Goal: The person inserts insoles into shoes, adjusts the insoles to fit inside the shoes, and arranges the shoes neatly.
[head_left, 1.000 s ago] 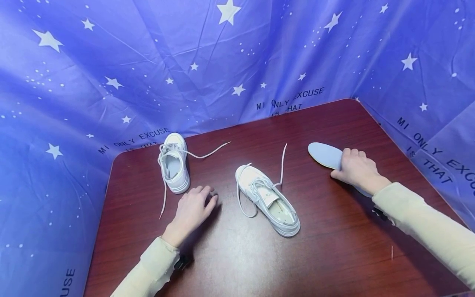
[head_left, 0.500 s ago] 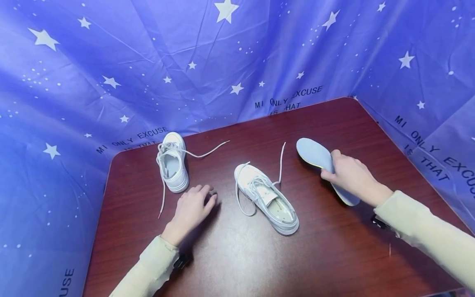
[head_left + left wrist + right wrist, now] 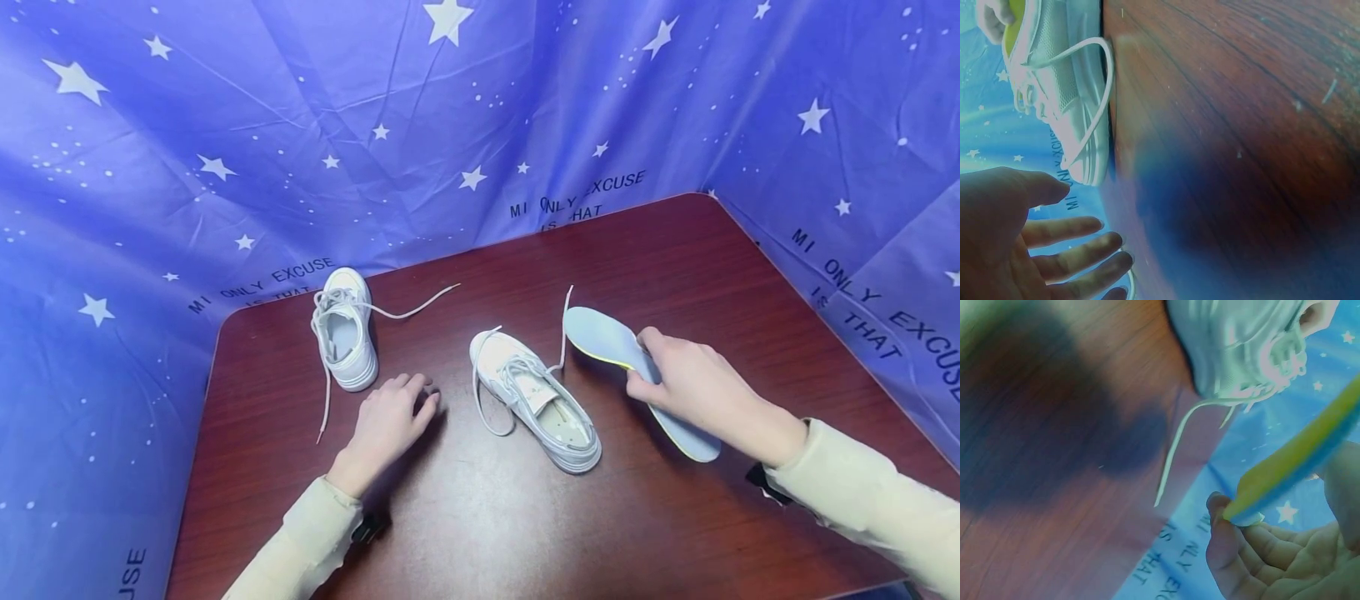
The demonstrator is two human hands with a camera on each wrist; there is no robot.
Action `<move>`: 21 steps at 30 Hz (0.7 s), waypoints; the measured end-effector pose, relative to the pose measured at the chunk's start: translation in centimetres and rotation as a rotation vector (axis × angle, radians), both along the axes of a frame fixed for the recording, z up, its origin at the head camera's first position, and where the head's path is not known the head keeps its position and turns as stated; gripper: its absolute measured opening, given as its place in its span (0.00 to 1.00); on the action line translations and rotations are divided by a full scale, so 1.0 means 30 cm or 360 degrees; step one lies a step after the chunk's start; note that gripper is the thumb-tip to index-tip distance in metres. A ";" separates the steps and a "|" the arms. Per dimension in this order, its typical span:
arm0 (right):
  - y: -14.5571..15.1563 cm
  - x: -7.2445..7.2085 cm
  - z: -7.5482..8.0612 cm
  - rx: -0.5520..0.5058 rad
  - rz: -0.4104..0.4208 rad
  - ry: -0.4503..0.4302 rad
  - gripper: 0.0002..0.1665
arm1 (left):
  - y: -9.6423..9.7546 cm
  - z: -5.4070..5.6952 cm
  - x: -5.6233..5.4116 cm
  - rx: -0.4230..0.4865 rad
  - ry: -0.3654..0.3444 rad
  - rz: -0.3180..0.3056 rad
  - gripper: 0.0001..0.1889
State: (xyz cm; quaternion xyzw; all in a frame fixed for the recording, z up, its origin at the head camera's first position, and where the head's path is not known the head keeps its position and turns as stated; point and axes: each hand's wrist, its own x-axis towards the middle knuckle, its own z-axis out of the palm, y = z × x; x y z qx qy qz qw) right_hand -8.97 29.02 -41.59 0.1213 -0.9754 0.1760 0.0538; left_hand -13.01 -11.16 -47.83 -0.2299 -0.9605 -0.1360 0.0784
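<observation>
My right hand (image 3: pixel 693 379) grips an insole (image 3: pixel 600 333) at its middle, thumb on the near side and fingers over the far edge. The insole is light blue-grey on top; its yellow underside (image 3: pixel 1297 450) shows in the right wrist view. Just left of it, a white lace-up shoe (image 3: pixel 517 375) sits upright, its laces loose and its opening towards me. My left hand (image 3: pixel 390 417) holds nothing, fingers relaxed and spread in the left wrist view. Beyond its fingertips stands the other white shoe (image 3: pixel 356 354), with a grey-blue insole surface visible inside.
The dark red-brown wooden table (image 3: pixel 480 533) carries both shoes. One shoelace (image 3: pixel 420 312) trails right from the far-left shoe; another lace (image 3: pixel 567 321) stretches back beside the insole's tip. A blue curtain (image 3: pixel 420 100) with white stars hangs along the back and sides.
My right hand has lifted the insole and brought it left and nearer, beside the middle shoe. The left hand and both shoes have stayed in place.
</observation>
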 end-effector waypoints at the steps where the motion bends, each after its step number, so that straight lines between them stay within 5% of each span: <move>1: -0.005 0.007 0.004 -0.0002 0.0005 0.0005 0.21 | 0.001 0.000 0.000 0.0003 0.0001 -0.0002 0.10; 13: -0.050 0.082 0.020 -0.0032 0.0080 0.0088 0.21 | 0.053 0.020 -0.005 0.0058 0.0051 -0.0075 0.09; 21: -0.057 0.096 0.024 -0.0045 0.0050 0.0063 0.23 | 0.155 0.053 -0.016 0.0198 0.0129 -0.0267 0.04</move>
